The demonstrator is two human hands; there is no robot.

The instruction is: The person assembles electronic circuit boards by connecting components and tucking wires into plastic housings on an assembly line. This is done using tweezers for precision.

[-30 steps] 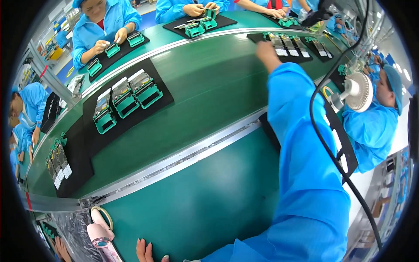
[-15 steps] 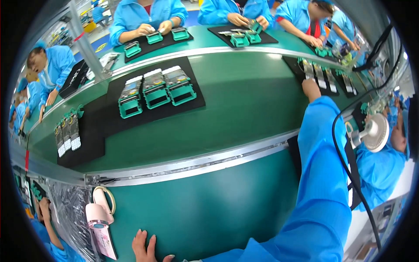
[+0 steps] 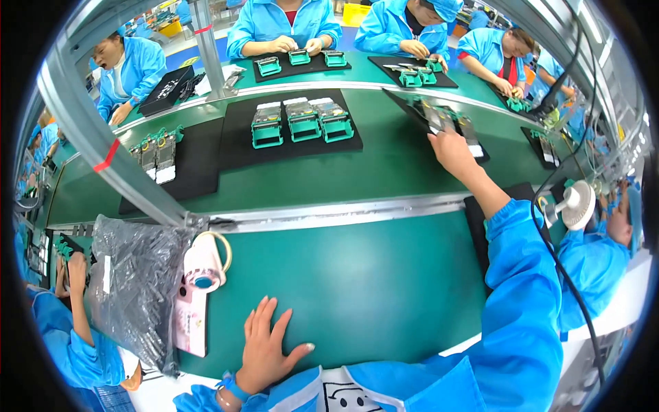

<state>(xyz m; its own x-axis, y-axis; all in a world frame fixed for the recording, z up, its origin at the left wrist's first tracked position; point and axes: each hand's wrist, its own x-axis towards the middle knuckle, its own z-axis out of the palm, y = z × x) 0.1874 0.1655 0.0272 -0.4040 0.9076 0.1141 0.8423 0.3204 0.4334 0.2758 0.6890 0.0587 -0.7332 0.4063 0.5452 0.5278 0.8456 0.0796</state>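
My right hand [image 3: 453, 152] reaches across the metal rail and closes on the near edge of a black mat [image 3: 401, 103]. That mat is tilted, its left corner raised off the green surface. Several circuit board assemblies [image 3: 468, 132] with white ends lie on it, partly hidden by my fingers. My left hand [image 3: 266, 349] rests on the green worktop [image 3: 343, 275], fingers spread and holding nothing. A blue band circles its wrist.
Beyond the rail [image 3: 329, 211], another black mat [image 3: 237, 123] carries three boards in green frames [image 3: 302, 122]. A pink handheld fan [image 3: 204, 264] and a clear plastic bag [image 3: 134, 295] lie left. A black cable [image 3: 559, 268] hangs at right. Co-workers sit opposite and at both sides.
My right hand has drawn the black mat with its boards leftward, and the mat has tipped up. My left hand shows more fully on the worktop. The whole view has shifted.
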